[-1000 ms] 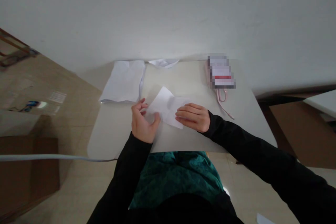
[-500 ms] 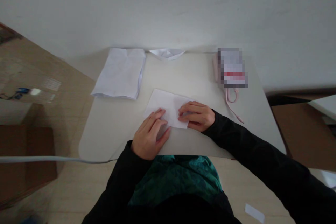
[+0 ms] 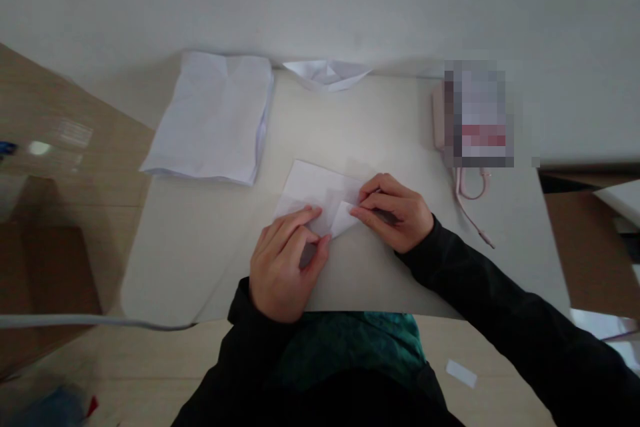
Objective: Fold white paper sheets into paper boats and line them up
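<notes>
A folded white sheet of paper (image 3: 313, 190) lies on the pale table (image 3: 200, 253) in front of me. My left hand (image 3: 285, 263) rests on its near left part, fingers stretched out and pressing the sheet down. My right hand (image 3: 395, 210) pinches the sheet's near right corner, which is turned over into a small triangular flap. Both sleeves are black.
A stack of white paper (image 3: 213, 117) lies at the back left of the table. A folded paper boat (image 3: 327, 73) sits at the back edge against the wall. A pink device with a cable (image 3: 463, 173) lies at the right. A grey cable (image 3: 90, 322) crosses the lower left.
The paper went from lifted to lying flat under both hands. My right hand has now folded its near right corner over. The view has moved closer to the table.
</notes>
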Demonstrator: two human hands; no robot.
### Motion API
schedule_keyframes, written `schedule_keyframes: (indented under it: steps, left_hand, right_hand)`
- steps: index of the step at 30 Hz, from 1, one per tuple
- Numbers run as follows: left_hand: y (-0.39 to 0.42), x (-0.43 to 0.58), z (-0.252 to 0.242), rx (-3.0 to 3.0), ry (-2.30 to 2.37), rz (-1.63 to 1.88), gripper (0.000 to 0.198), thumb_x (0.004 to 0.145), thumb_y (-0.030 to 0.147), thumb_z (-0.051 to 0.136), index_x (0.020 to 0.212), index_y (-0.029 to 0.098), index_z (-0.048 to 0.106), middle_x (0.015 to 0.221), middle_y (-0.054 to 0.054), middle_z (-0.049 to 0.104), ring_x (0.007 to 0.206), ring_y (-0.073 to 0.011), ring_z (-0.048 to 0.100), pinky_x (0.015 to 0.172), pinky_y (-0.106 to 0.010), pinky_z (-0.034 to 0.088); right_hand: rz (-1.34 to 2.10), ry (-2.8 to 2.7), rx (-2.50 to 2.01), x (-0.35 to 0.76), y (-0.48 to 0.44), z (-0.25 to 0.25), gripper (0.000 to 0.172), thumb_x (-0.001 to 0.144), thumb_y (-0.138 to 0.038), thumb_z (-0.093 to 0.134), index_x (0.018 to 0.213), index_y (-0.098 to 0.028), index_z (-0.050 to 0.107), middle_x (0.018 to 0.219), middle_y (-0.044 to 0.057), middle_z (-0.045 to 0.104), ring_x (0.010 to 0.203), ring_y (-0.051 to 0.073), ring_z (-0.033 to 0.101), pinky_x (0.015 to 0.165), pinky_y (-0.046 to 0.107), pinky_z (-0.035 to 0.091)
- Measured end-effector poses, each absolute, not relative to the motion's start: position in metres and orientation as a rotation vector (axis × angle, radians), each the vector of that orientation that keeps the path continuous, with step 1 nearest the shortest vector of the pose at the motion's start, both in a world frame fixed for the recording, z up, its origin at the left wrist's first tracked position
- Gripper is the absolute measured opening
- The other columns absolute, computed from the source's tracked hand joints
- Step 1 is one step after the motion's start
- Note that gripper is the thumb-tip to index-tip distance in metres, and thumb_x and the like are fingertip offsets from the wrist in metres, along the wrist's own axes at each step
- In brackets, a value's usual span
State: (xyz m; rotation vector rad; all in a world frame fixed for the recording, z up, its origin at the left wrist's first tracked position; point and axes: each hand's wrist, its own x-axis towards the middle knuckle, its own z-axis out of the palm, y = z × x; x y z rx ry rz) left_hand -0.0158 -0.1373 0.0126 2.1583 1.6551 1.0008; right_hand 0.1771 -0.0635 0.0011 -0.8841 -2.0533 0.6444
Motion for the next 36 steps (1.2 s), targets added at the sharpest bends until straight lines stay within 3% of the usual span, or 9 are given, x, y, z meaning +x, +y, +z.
schedule_keyframes:
  steps: [10, 24, 36]
  left_hand:
    - [-0.136, -0.017, 0.014, 2.024, 1.696, 1.002, 0.008, 0.08, 0.018, 0.066, 0.081, 0.025, 0.063, 0.108, -0.001, 0.07, 0.101, -0.0224, 0.066, 0.087, -0.043, 0.054]
    - [-0.152, -0.038, 0.015, 2.216, 1.363, 0.762, 0.042, 0.08, 0.006, 0.057, 0.115, 0.029, 0.058, 0.136, -0.004, 0.055, 0.128, -0.0272, 0.05, 0.105, -0.052, 0.048]
    - [-0.151, -0.044, 0.018, 2.324, 1.294, 0.681, 0.032, 0.082, 0.002, 0.054, 0.11, 0.013, 0.062, 0.137, -0.012, 0.053, 0.131, -0.0255, 0.046, 0.108, -0.045, 0.044]
  right_hand:
    - [0.563, -2.036, -1.173, 0.161, -0.067, 0.003, 0.025, 0.083, -0.023, 0.059, 0.059, -0.018, 0.055, 0.074, 0.004, 0.053, 0.066, 0.014, 0.05, 0.057, 0.03, 0.045]
    - [0.51, -2.105, -1.285, 0.154, -0.062, 0.008, 0.025, 0.084, -0.021, 0.057, 0.059, -0.018, 0.052, 0.078, 0.006, 0.05, 0.065, 0.015, 0.046, 0.056, 0.032, 0.044]
    - [0.481, -2.162, -1.365, 0.15, -0.06, 0.011, 0.028, 0.085, -0.026, 0.053, 0.06, -0.017, 0.049, 0.081, 0.008, 0.051, 0.066, 0.015, 0.047, 0.06, 0.034, 0.044]
